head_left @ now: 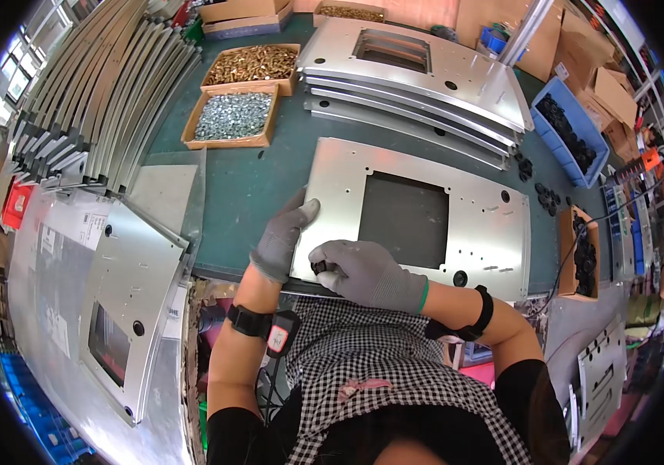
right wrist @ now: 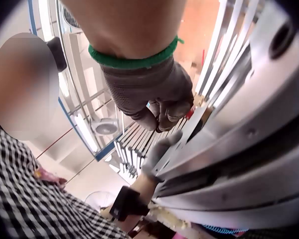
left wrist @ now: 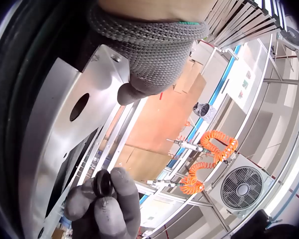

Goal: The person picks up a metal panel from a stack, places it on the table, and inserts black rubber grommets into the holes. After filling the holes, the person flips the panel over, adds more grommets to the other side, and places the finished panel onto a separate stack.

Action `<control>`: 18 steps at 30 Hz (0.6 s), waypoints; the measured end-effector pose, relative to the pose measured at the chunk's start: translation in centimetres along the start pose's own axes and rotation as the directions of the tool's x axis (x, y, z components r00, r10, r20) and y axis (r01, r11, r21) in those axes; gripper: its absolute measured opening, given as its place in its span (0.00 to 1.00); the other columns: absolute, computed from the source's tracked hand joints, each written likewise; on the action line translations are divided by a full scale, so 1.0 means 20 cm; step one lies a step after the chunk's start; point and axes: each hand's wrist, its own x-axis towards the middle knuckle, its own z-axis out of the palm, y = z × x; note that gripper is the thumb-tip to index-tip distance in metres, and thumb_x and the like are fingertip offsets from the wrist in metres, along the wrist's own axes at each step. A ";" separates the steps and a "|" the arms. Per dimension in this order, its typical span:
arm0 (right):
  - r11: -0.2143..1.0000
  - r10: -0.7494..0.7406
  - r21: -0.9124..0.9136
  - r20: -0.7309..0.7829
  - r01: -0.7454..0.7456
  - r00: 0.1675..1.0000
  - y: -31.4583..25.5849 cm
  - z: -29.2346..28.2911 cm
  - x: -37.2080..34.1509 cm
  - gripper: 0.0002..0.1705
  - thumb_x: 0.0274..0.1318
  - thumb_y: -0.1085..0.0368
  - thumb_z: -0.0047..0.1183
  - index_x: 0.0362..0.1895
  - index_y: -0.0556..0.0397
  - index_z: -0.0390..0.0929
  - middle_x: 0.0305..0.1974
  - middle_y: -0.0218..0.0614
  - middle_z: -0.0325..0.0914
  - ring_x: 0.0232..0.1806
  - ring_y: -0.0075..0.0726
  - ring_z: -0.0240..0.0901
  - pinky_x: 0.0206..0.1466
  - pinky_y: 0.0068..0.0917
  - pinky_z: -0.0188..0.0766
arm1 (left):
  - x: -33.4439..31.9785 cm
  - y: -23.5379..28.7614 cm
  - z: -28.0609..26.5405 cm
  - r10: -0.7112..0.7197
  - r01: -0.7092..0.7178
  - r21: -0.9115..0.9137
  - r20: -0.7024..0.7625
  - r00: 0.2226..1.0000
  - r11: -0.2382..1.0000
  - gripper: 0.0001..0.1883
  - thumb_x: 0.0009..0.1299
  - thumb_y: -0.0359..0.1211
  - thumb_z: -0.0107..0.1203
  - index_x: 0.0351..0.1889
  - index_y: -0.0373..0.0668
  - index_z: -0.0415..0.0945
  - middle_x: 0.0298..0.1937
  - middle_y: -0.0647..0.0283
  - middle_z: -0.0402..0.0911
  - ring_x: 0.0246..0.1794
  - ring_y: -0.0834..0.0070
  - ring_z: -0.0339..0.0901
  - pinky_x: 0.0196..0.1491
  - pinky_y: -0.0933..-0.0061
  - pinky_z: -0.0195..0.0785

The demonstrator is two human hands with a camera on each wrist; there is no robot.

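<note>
A silvery sheet-metal panel (head_left: 332, 194) with a large rectangular cutout lies on the green bench in front of me. My gloved left hand (head_left: 279, 242) grips its left edge, the thumb on top and the other fingers hidden. My gloved right hand (head_left: 374, 275) pinches a black rubber grommet (left wrist: 103, 183) between thumb and fingertips, close over the panel's near left corner. The left wrist view has a bare round hole (left wrist: 79, 107) in the panel near that grommet. Black grommets (head_left: 460, 277) also sit in the panel's right part.
More panels (head_left: 417, 101) are stacked behind. Small boxes of brass-coloured (head_left: 254, 65) and silvery parts (head_left: 235, 116) stand at the back left, beside leaning metal frames (head_left: 107, 93). A blue bin (head_left: 595, 167) and a carton (head_left: 564, 271) of black grommets are at right. Another panel (head_left: 126, 287) lies left.
</note>
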 end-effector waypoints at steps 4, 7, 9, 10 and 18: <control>0.997 -0.073 -0.033 0.003 0.073 0.997 0.02 0.01 0.04 0.14 0.56 0.65 0.59 0.46 0.53 0.77 0.36 0.41 0.81 0.34 0.43 0.80 0.41 0.35 0.77 | 0.00 -0.01 -0.01 0.022 -0.021 -0.044 0.005 1.000 0.999 0.33 0.71 0.37 0.47 0.72 0.32 0.55 0.61 0.46 0.73 0.57 0.62 0.77 0.59 0.65 0.72; 0.993 -0.116 0.031 -0.012 0.116 0.993 0.04 0.01 0.04 0.13 0.55 0.65 0.59 0.45 0.52 0.77 0.35 0.41 0.80 0.34 0.44 0.80 0.39 0.35 0.76 | 0.01 0.00 -0.02 0.037 -0.036 -0.046 0.024 0.999 0.998 0.32 0.72 0.35 0.45 0.73 0.32 0.54 0.62 0.47 0.72 0.58 0.63 0.77 0.59 0.66 0.72; 0.991 -0.129 -0.035 0.002 0.129 0.992 0.04 0.01 0.05 0.12 0.55 0.64 0.57 0.43 0.52 0.76 0.35 0.41 0.79 0.34 0.45 0.79 0.39 0.38 0.75 | 0.00 0.00 0.00 0.042 -0.038 -0.086 0.041 0.998 0.996 0.30 0.73 0.34 0.43 0.73 0.32 0.54 0.62 0.48 0.72 0.58 0.63 0.76 0.60 0.66 0.71; 0.982 -0.136 -0.128 0.021 0.138 0.990 0.03 0.01 0.06 0.11 0.56 0.62 0.56 0.42 0.52 0.75 0.34 0.41 0.79 0.35 0.45 0.79 0.39 0.40 0.75 | 0.00 -0.01 -0.01 0.046 -0.041 -0.098 0.048 0.998 0.994 0.30 0.74 0.33 0.42 0.73 0.32 0.54 0.63 0.48 0.72 0.58 0.63 0.76 0.60 0.66 0.71; 0.900 0.002 -0.425 0.221 0.094 0.975 -0.05 0.00 0.08 0.09 0.58 0.66 0.49 0.43 0.50 0.73 0.31 0.40 0.80 0.32 0.48 0.79 0.38 0.42 0.75 | -0.01 0.01 0.00 0.057 -0.057 0.008 0.024 0.998 0.998 0.29 0.75 0.33 0.41 0.73 0.32 0.54 0.63 0.50 0.72 0.61 0.65 0.73 0.64 0.68 0.66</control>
